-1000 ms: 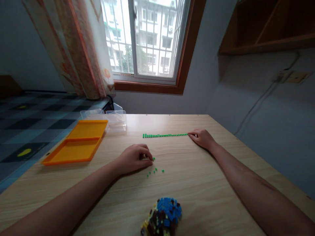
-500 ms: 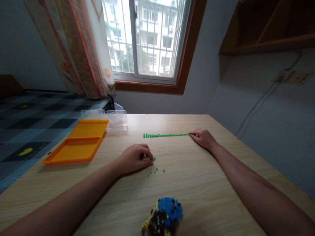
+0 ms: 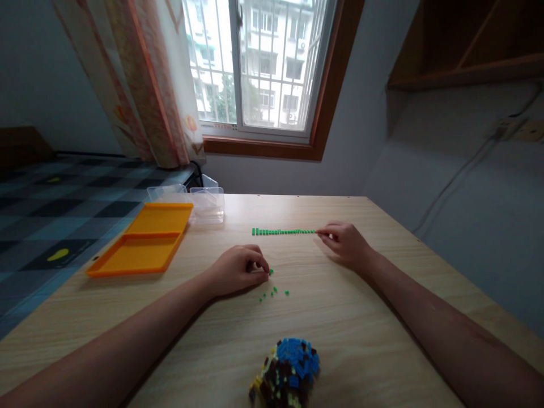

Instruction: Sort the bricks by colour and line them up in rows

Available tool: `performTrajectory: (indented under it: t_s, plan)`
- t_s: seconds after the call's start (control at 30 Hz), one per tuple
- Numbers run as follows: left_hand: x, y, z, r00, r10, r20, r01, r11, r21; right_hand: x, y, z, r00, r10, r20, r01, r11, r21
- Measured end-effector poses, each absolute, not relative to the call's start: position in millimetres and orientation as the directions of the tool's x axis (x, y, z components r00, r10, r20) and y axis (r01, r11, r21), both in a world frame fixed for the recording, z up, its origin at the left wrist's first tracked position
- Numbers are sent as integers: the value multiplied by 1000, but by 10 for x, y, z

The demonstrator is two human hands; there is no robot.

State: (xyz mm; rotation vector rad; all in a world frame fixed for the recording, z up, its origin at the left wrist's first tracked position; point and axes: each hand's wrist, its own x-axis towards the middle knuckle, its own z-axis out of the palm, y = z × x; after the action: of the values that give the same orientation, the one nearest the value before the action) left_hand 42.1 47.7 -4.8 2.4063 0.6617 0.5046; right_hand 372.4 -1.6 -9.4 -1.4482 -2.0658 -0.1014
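A long row of tiny green bricks [image 3: 283, 231] lies across the middle of the wooden table [image 3: 365, 340]. My right hand [image 3: 345, 242] rests at the row's right end, fingers pinched against the last brick. My left hand [image 3: 238, 270] lies curled on the table nearer to me, its fingertips pinched beside a small green brick [image 3: 271, 272]. Several loose green bricks [image 3: 274, 292] are scattered just right of that hand. Whether the left fingers hold a brick is hidden.
A small model of blue, brown and yellow bricks [image 3: 285, 373] stands at the table's near edge. An open orange tray [image 3: 144, 245] lies at the left, with clear plastic boxes [image 3: 199, 203] behind it. A window and curtain are beyond the table.
My right hand has slid a little to the left along the row, which now looks shorter at its right end. My left hand has stayed in place. The view has shifted slightly.
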Motion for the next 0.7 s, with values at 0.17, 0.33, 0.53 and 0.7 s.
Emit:
performTrajectory:
  t_s: [0.17, 0.33, 0.53, 0.7]
  plan:
    - [427, 463, -45, 799, 554, 236, 313, -717, 623, 3012, -212, -48, -455, 779, 432, 717, 608, -341]
    - [429, 451, -43, 788, 552, 273, 313, -741, 595, 2760, -346, -41, -568, 738, 365, 723, 659, -209]
    - [423, 437, -32, 800, 537, 267, 323, -760, 564, 2788, -320, -60, -591, 729, 345, 720, 669, -182]
    - [430, 432, -25, 800, 547, 247, 349, -759, 550, 2870, -329, -9, -589, 734, 338, 745, 656, -125]
